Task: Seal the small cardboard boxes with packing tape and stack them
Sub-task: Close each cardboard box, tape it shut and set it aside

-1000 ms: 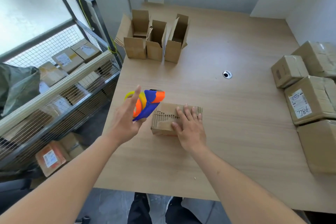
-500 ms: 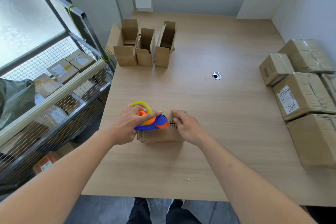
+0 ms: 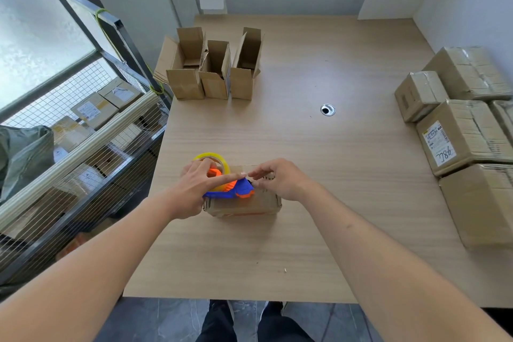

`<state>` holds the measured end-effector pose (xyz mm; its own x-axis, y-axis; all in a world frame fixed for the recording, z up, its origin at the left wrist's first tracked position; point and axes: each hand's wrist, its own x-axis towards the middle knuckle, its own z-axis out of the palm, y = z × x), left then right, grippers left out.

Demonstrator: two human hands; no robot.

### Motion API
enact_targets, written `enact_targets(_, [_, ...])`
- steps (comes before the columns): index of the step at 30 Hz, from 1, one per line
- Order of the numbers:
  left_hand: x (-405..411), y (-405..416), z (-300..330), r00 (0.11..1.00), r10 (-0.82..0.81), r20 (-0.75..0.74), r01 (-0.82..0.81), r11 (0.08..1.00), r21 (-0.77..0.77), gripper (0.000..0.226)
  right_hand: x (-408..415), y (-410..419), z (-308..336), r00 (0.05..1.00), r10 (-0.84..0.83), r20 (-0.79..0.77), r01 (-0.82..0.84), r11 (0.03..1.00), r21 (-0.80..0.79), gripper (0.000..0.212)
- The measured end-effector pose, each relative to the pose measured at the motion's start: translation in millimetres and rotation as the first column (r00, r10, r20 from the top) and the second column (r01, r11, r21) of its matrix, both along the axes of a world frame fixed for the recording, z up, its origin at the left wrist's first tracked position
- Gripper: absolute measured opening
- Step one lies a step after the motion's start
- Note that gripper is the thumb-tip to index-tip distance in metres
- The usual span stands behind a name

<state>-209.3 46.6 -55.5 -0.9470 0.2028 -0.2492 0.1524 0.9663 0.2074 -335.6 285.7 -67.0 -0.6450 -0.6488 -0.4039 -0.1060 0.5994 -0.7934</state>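
Left hand (image 3: 195, 189) grips tape dispenser (image 3: 227, 190) on small box (image 3: 244, 204); right hand (image 3: 277, 182), fingers curled, pins tape end. Pull straight along seam, press flat.

Both forearms reach toward twelve o'clock, the left hand (image 3: 198, 184) curled in a grip, the right hand (image 3: 280, 182) with fingers bent downward.

Table (image 3: 319, 164): pale wood grain is shown. Tape dispenser (image 3: 230, 193): a blue body with orange parts is noted; the tape roll (image 3: 212, 159) is seen as translucent yellow. Small box (image 3: 244, 207) and three open boxes (image 3: 213, 72): plain brown cardboard. Wrapped parcels (image 3: 460, 136): tan, with one white label marked in black. Rack (image 3: 91, 130): dark grey metal, white wire mesh.
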Motion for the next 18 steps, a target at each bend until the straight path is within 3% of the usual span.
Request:
enact_targets(6, [2,3,-2,1.000,0.014,0.004,-0.014,0.999,-0.038,0.124,-1,-7,-6,0.989,0.068,-0.128,-0.060,0.996,0.064,0.022])
enact_targets(12, [1,6,-4,1.000,0.016,0.012,-0.015,0.996,-0.088,0.123,4,-10,-16,0.979,0.032,-0.200,-0.020,0.998,0.059,0.027])
enact_targets(18, [1,9,0,0.999,0.033,0.027,-0.030,0.993,-0.114,0.120,4,-11,-23,0.970,0.037,-0.242,-0.030,0.999,0.033,0.015])
